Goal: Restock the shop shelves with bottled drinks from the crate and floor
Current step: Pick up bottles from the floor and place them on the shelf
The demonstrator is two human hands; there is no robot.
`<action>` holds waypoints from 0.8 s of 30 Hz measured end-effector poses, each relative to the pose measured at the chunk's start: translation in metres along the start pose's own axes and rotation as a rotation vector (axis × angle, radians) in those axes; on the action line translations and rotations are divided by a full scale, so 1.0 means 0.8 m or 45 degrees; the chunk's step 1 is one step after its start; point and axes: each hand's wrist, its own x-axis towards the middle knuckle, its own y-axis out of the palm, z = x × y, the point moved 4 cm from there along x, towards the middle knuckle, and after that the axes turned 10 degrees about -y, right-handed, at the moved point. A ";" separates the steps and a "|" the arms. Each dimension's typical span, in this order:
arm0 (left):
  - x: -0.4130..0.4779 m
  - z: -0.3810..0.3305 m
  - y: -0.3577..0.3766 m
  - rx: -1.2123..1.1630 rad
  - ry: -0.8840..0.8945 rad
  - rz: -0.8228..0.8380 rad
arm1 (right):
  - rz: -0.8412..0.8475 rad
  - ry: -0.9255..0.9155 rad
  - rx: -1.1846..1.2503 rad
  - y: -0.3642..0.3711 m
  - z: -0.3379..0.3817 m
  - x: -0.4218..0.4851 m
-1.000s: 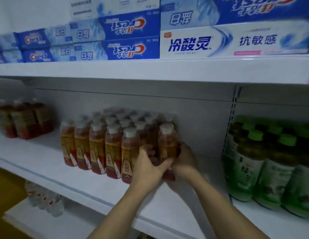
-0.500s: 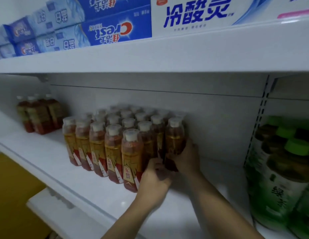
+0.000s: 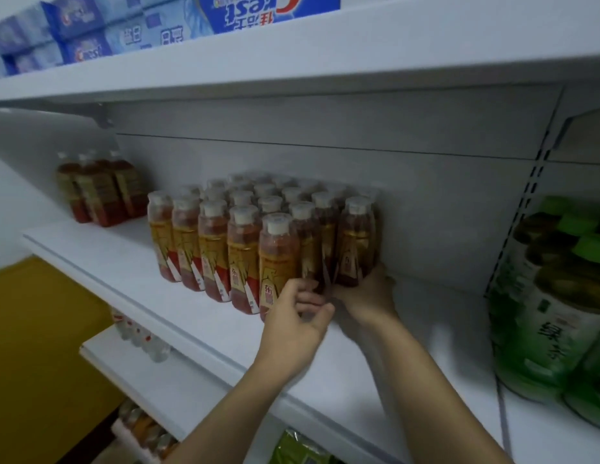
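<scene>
Several amber tea bottles with white caps and yellow-red labels stand in rows on the white middle shelf. My right hand grips the base of the rightmost bottle, which stands at the end of the block near the back panel. My left hand is at the foot of the front-right bottles, its curled fingers touching the bottle next to the one the right hand grips. Whether those fingers hold it is unclear.
Three darker tea bottles stand at the shelf's far left. Large green-capped green tea bottles fill the right bay. Toothpaste boxes line the upper shelf. Clear water bottles and cans sit on the lower shelves.
The view has moved closer and swung to the right. Both hands stayed at the right end of the block, and the rightmost bottle now stands deeper, in line with its row.
</scene>
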 end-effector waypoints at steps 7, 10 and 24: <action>-0.048 0.029 -0.095 -0.091 0.053 -0.085 | -0.094 -0.346 0.498 -0.025 0.148 -0.180; -0.071 0.063 -0.136 -0.054 0.066 -0.101 | 0.013 -0.349 0.494 0.009 0.159 -0.240; -0.168 0.320 -0.214 0.038 -0.433 0.225 | 0.426 0.105 -0.163 0.209 -0.035 -0.428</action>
